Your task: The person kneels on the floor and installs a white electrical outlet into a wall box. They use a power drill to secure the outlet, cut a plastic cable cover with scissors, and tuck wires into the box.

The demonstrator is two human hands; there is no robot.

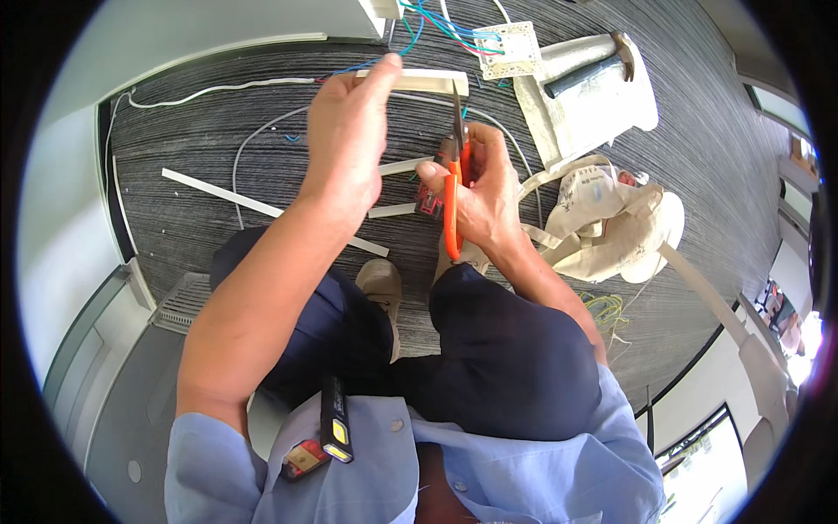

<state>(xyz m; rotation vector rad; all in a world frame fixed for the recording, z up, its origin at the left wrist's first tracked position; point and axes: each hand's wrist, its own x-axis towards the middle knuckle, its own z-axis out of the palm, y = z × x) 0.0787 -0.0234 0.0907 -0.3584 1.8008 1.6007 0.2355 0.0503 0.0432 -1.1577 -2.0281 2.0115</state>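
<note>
Closest in, a black pen-shaped torch with a yellow end [335,425] is clipped to the light blue shirt, above dark trousers and two beige shoes on the grey striped carpet floor [698,131]. The right hand [482,194] is closed around the orange-handled cutting pliers [454,188], whose dark blades point upward. The left hand [346,144] is raised just beside it, thumb and forefinger pressed together at the tip; whether they pinch a wire I cannot tell. A cream canvas tool bag [607,218] lies near the right forearm. Strips of white plastic cable trunking [253,206] lie on the carpet beneath the hands. Farther off, a white square socket plate [508,48] sits with blue, green and red wires [436,22] running to it.
</note>
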